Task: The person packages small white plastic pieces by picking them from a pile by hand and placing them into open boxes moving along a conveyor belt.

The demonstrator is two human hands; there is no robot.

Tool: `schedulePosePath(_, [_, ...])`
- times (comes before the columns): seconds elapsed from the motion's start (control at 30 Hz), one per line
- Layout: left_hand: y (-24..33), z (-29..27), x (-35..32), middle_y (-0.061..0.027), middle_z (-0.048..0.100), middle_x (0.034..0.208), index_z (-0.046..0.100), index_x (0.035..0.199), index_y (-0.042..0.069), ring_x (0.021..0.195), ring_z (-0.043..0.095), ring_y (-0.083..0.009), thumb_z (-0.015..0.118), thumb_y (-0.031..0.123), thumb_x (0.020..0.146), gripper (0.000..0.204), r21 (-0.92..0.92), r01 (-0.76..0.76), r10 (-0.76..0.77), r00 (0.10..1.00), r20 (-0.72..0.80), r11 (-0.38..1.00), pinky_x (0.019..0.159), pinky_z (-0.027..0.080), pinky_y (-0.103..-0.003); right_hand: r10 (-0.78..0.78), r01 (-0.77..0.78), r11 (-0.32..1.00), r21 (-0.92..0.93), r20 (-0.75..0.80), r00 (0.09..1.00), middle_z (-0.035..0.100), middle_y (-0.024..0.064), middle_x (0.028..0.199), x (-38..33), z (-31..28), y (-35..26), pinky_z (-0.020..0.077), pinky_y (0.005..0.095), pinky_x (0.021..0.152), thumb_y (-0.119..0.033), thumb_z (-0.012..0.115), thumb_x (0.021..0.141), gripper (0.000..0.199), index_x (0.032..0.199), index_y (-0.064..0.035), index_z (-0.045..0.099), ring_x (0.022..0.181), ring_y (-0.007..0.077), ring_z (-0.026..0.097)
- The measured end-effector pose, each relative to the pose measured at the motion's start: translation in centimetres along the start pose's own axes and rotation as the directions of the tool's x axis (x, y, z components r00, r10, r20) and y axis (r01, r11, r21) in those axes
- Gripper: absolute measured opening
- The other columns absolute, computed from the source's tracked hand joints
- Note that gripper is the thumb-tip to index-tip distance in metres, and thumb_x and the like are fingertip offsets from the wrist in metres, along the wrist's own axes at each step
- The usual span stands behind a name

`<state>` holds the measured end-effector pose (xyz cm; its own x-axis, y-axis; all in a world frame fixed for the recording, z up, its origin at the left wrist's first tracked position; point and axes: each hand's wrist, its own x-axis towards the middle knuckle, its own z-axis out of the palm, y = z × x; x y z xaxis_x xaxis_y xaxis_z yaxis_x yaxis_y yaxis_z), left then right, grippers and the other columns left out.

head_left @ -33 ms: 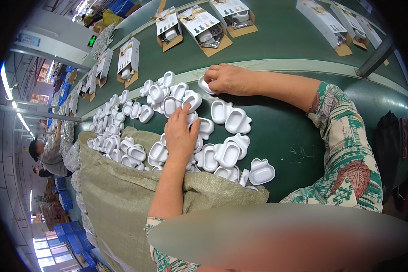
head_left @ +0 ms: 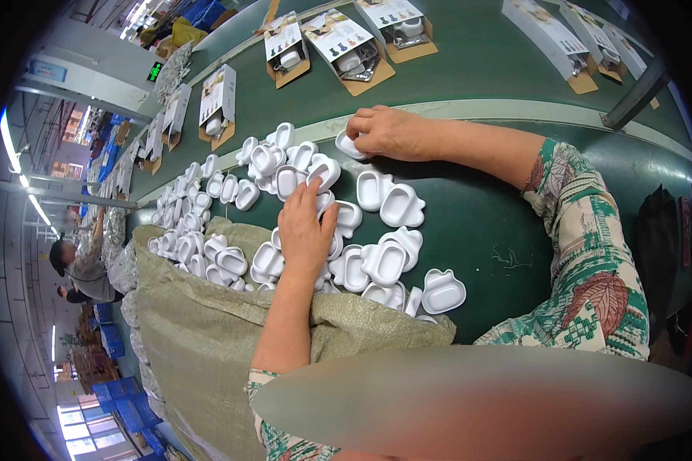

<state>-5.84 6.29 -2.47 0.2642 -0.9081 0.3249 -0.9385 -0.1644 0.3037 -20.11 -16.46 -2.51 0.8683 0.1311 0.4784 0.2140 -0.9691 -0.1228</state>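
White plastic pieces, shallow tray-like shells with rounded bodies and a wavy lobed end, lie in a loose pile (head_left: 266, 159) on the green work surface (head_left: 484, 223). My left hand (head_left: 306, 233) rests over the pile with its fingers apart. Its fingertips touch or lie just beside one white shell (head_left: 324, 172); the palm covers others. Farther off, near the pale rail, my right hand (head_left: 394, 134) has its fingers curled over a single white shell (head_left: 346, 145), whose right part they hide. A lone shell (head_left: 444, 291) sits at the pile's near right.
A greenish woven sack (head_left: 207, 330) lies under and before the pile. Beyond the pale rail (head_left: 469, 109), open printed boxes (head_left: 346, 50) hold white devices and bagged parts. A metal post (head_left: 634, 96) rises at right. Another person (head_left: 88, 265) stands at far left.
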Motion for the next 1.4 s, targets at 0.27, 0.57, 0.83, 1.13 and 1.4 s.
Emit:
schedulePosePath(0.27, [0.3,1.1,1.3,-0.0203,0.055,0.118,0.052,0.122,0.007,0.112,0.051,-0.036,0.065,0.023,0.079,0.048,0.007,-0.056,0.056,0.998,-0.004,0.998,0.095,0.039,-0.045,0.214,-0.268,0.875,-0.403,-0.174,0.961,0.055,0.0081,0.099,-2.8,-3.2,7.3,0.045,0.0379,0.078,-0.012,0.057,0.077,0.012,0.087,-0.0059,0.058,0.098,0.0253,0.054])
schedulePosePath(0.57, [0.8,1.3,7.0,-0.0189,0.052,0.123,0.046,0.127,0.004,0.114,0.049,-0.0348,0.065,0.023,0.082,0.052,-0.358,-0.104,0.16,0.979,0.13,0.928,0.096,0.04,-0.04,0.291,-0.473,0.791,-0.389,-0.44,0.849,0.056,0.0101,0.094,-4.0,-4.1,10.7,0.048,0.0408,0.074,-0.013,0.061,0.076,0.019,0.094,-0.0067,0.057,0.094,0.0287,0.056])
schedulePosePath(0.83, [-2.8,-1.7,5.8,-0.019,0.052,0.125,0.051,0.124,0.002,0.119,0.046,-0.0331,0.06,0.017,0.085,0.043,-0.233,-0.035,0.013,0.995,-0.095,0.972,0.102,0.034,-0.039,0.027,-0.017,0.982,0.187,-0.049,0.998,0.055,0.0113,0.101,-0.9,-0.6,-0.8,0.0453,0.0396,0.081,-0.012,0.068,0.072,0.022,0.09,-0.0041,0.058,0.097,0.0296,0.054])
schedulePosePath(1.13, [-15.7,0.3,3.1,-0.0281,0.038,0.137,0.043,0.133,0.001,0.129,0.032,-0.0424,0.055,0.04,0.088,0.06,-0.187,0.386,-0.398,0.917,-0.031,0.903,0.109,0.024,-0.044,0.103,-0.139,0.98,-0.145,-0.231,0.967,0.056,0.0076,0.093,-0.7,-0.8,2.1,0.0454,0.0363,0.076,-0.015,0.058,0.076,0.011,0.083,-0.0066,0.06,0.092,0.0246,0.054])
schedulePosePath(1.4, [-8.0,2.9,4.2,-0.0277,0.033,0.14,0.045,0.132,0.006,0.13,0.027,-0.0464,0.057,0.037,0.086,0.057,-0.006,0.169,-0.169,0.985,-0.03,0.986,0.108,0.023,-0.049,0.367,-0.487,0.643,-0.591,-0.321,0.873,0.058,0.0076,0.097,-2.8,-3.2,13.1,0.0464,0.039,0.074,-0.01,0.055,0.077,0.013,0.086,-0.0093,0.064,0.097,0.024,0.056])
